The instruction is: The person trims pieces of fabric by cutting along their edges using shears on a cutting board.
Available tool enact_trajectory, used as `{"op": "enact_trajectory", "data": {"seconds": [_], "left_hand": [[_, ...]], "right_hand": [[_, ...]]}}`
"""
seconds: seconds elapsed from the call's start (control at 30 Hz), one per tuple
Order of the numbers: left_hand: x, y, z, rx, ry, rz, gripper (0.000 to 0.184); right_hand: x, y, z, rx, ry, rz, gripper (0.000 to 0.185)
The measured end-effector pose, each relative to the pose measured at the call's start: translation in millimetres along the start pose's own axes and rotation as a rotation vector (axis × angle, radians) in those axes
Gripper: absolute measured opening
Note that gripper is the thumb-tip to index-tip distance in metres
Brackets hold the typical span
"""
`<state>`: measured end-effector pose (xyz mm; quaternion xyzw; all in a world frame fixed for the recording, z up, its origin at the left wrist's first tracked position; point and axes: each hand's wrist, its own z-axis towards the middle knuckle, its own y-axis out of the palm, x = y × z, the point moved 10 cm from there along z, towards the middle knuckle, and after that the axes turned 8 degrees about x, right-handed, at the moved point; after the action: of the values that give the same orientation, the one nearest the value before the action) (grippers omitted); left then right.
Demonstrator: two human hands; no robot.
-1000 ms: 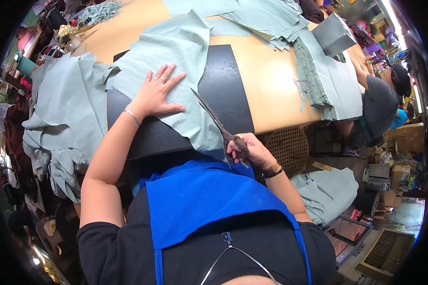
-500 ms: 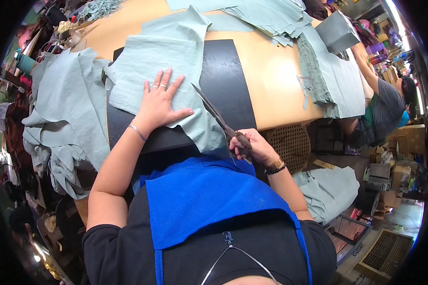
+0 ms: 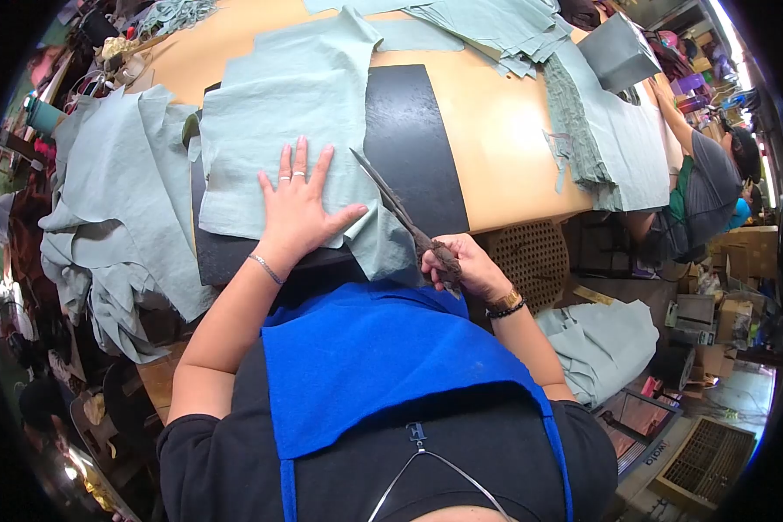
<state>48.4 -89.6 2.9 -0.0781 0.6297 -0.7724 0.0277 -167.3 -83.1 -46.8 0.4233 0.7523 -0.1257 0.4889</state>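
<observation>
Pale green fabric pieces (image 3: 278, 109) lie over a black board (image 3: 413, 148) on the table. Flat on the cloth rests my left hand (image 3: 303, 204), fingers spread and thumb toward the right. My right hand (image 3: 461, 264) is wrapped round the handles of large scissors (image 3: 398, 209), which look bound with dark wrapping. Their blades point up and left, close together, just right of my left hand. Beside the blades, one fabric corner (image 3: 383, 248) hangs over the board's near edge toward my blue apron (image 3: 391, 365).
A tall stack of green cut pieces (image 3: 583, 143) stands at the right with a grey block (image 3: 618, 54) on it. Loose green cloth (image 3: 130, 200) drapes off the table's left side. A person (image 3: 705, 178) is at the far right. A cane chair seat (image 3: 526, 265) sits below the table edge.
My left hand has shifted slightly down and right, with the fabric under it sliding and straightening. The scissors and right hand have barely moved.
</observation>
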Motion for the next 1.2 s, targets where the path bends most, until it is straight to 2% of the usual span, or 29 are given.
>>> {"op": "enact_trajectory", "data": {"seconds": [0.2,0.3,0.4,1.2], "left_hand": [[-14,11,14,-0.083,-0.031,-0.023,0.094],[-13,-2,41,-0.032,0.212,-0.005,0.092],[-18,8,45,-0.073,0.262,-0.066,0.094],[-15,1,25,-0.007,0.130,-0.094,0.101]], "right_hand": [[4,-4,-11,0.010,-0.006,-0.027,0.023],[5,-5,-11,-0.008,0.008,0.004,0.024],[0,-3,-10,-0.005,0.018,-0.046,0.025],[2,-4,-5,0.017,0.034,0.002,0.022]]}}
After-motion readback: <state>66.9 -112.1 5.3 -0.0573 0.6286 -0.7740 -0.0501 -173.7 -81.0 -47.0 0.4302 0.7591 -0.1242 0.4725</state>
